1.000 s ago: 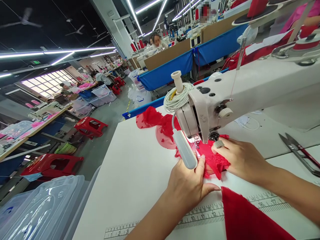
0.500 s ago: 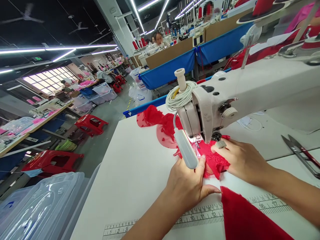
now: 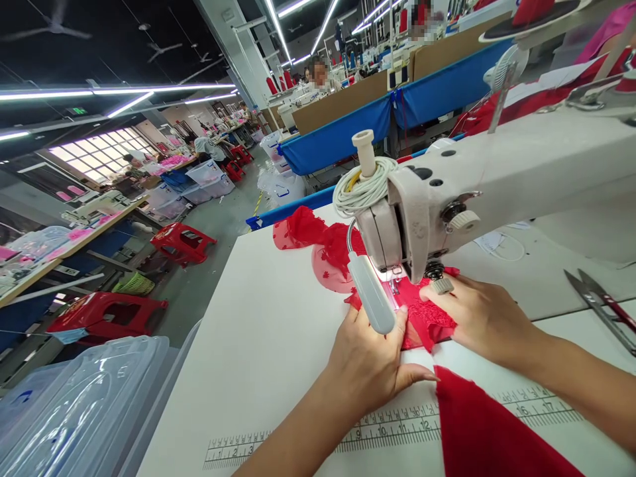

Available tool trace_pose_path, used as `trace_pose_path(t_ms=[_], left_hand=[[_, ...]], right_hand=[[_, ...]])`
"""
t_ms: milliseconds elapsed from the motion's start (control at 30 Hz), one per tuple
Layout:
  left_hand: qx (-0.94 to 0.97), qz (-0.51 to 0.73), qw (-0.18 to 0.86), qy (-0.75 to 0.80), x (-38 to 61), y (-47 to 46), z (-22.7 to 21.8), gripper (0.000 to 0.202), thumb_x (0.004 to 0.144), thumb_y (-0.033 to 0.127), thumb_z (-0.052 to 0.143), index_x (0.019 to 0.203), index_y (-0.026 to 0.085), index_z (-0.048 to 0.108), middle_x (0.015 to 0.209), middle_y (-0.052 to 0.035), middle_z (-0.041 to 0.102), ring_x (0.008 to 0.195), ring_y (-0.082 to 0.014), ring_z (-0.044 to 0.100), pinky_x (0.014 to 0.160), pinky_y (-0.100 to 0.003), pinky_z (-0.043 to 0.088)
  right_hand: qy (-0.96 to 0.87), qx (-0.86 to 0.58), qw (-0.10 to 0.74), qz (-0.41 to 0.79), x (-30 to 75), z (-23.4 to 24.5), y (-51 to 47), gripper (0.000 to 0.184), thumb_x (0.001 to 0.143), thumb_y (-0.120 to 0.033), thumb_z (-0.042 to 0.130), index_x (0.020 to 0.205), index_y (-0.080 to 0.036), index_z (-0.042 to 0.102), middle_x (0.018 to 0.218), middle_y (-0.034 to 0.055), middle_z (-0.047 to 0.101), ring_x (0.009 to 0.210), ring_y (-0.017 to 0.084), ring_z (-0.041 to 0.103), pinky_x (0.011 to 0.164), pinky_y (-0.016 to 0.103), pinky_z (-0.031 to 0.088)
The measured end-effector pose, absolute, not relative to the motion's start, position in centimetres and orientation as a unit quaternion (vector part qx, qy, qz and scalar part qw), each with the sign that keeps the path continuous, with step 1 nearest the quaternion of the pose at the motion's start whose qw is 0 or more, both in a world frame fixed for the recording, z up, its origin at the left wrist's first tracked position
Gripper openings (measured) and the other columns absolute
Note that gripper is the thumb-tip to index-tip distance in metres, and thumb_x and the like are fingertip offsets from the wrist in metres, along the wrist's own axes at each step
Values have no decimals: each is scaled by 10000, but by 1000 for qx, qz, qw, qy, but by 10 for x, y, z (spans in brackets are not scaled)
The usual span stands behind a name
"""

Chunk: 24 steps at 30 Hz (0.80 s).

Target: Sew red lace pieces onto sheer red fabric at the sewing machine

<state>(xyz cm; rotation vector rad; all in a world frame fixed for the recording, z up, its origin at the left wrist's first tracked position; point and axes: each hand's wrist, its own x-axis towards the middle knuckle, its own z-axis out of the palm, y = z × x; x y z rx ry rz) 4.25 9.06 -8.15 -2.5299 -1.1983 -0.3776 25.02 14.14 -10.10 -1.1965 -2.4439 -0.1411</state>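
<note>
Red lace fabric lies under the needle area of a white sewing machine. My left hand rests on its left side, fingers stretched forward and thumb spread to the right; a small grey lamp covers part of the fingers. On the other side, my right hand grips the fabric's right edge, its fingertips partly hidden behind the machine's knob. Sheer red fabric trails behind the lamp toward the table's far edge. A plain red cloth piece points its tip at my left thumb.
Thread snips lie at the right on the white table, which has a printed ruler near the front. Clear plastic bins and red stools stand to the left. Other people sit at machines farther back.
The view has shifted slightly, so the machine appears a little farther right. The lace fabric's near edge and the plain red cloth's tip have moved slightly left. Both hands keep their places on the fabric.
</note>
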Motion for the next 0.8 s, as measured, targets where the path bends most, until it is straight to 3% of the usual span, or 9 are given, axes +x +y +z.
trace_pose_path(t_ms=[233, 333, 433, 533, 600, 700, 733, 800], left_hand=[[-881, -131, 182, -417, 43, 91, -81, 700, 920, 653, 358, 1212, 76, 624, 1167, -194, 642, 1052, -354, 588, 941, -540, 430], [-867, -139, 202, -434, 51, 89, -81, 506, 908, 493, 477, 1163, 87, 640, 1091, -162, 670, 979, -332, 602, 943, -552, 383], [-840, -197, 240, -445, 62, 87, -82, 166, 857, 210, 517, 837, 146, 669, 719, -54, 632, 808, -254, 613, 798, -447, 411], [-844, -220, 248, -422, 66, 88, -82, 257, 794, -15, 462, 634, 167, 550, 575, 4, 499, 576, -153, 516, 550, -308, 324], [-858, -221, 208, -414, 64, 89, -80, 292, 792, -60, 406, 691, 164, 563, 647, -12, 558, 548, -137, 498, 455, -290, 265], [-858, -255, 86, -437, 57, 96, -79, 264, 880, 23, 361, 877, 154, 589, 955, -77, 670, 769, -158, 627, 462, -246, 401], [-851, -271, 39, -448, 54, 99, -80, 252, 907, 66, 349, 908, 158, 583, 965, -83, 675, 794, -164, 641, 491, -242, 449], [-823, -294, -60, -483, 50, 107, -82, 249, 938, 131, 323, 935, 174, 568, 781, -48, 664, 666, -159, 634, 512, -260, 496]], right_hand=[[-876, -447, 178, -32, 250, -98, 142, 282, 641, 59, 394, 707, -169, 546, 885, 70, 583, 709, 179, 509, 487, 274, 294], [-877, -448, 169, -34, 251, -98, 142, 285, 645, 40, 413, 760, -169, 570, 891, 70, 584, 739, 187, 521, 488, 268, 288], [-881, -429, 190, -56, 253, -96, 141, 234, 665, -50, 471, 820, -172, 597, 821, 56, 565, 683, 178, 523, 474, 248, 274], [-874, -415, 234, -89, 256, -94, 137, 214, 742, -137, 470, 896, -175, 614, 920, 66, 615, 568, 147, 507, 447, 260, 244], [-877, -395, 255, -96, 257, -92, 132, 283, 805, -123, 437, 1017, -183, 616, 980, 58, 649, 535, 138, 513, 446, 279, 245], [-901, -319, 285, -78, 254, -91, 129, 299, 923, -112, 397, 1150, -173, 581, 1011, 44, 681, 645, 149, 594, 504, 282, 317], [-905, -300, 296, -62, 252, -91, 129, 260, 959, -137, 394, 1131, -165, 587, 998, 42, 686, 674, 147, 605, 521, 275, 332], [-899, -299, 319, -25, 248, -92, 132, 229, 1000, -212, 397, 1013, -162, 620, 857, 28, 679, 616, 133, 573, 509, 262, 327]])
